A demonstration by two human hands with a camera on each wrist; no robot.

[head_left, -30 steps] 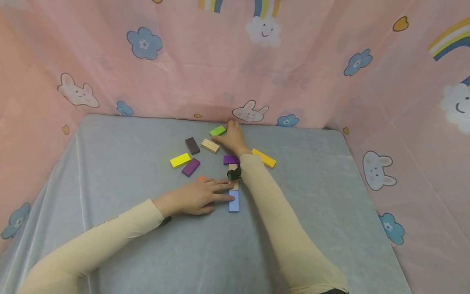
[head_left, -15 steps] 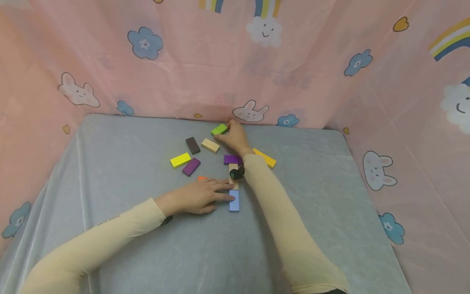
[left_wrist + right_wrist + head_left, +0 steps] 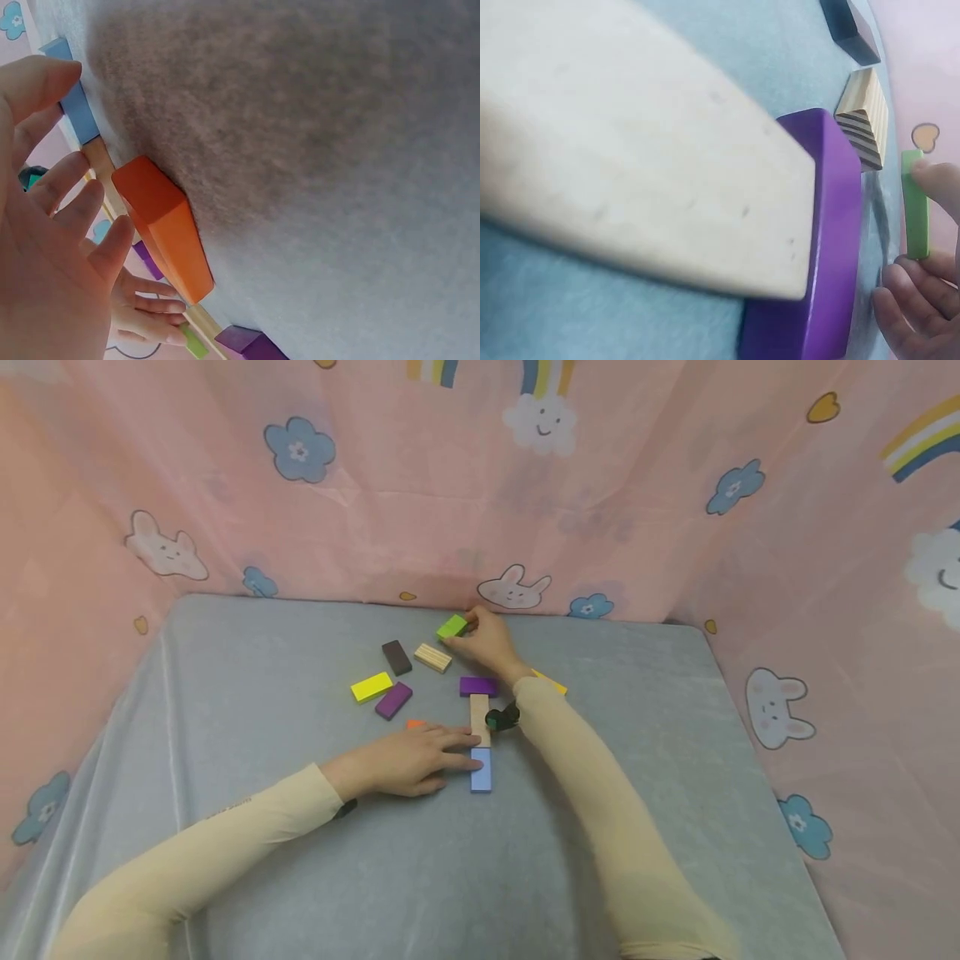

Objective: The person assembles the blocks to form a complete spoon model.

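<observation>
Near the back edge, the right hand [image 3: 491, 643] pinches a green block [image 3: 452, 627] between thumb and fingers; the right wrist view shows the green block [image 3: 915, 206] in that grip. The left hand [image 3: 408, 760] lies with fingers extended, its fingertips touching a light blue block [image 3: 481, 777] and a plain wooden block [image 3: 479, 714]. These two lie end to end, with a purple block [image 3: 478, 687] crosswise at the far end of the wooden one. Partly under the left hand in the head view is an orange block [image 3: 416, 724]; the left wrist view shows this orange block [image 3: 169, 232] beside the fingers.
Left of the row lie a yellow block [image 3: 372, 687], a second purple block [image 3: 393, 701], a dark block [image 3: 397, 657] and a striped wooden block [image 3: 432, 658]. A yellow-orange block [image 3: 551, 682] is partly behind the right sleeve. A pink curtain [image 3: 450, 527] stands behind the table.
The right hand now has the green block in its pinch, lifted and turned a little from where it lay. The right forearm has shifted rightward, uncovering more of the wooden and purple blocks. The left hand stays put.
</observation>
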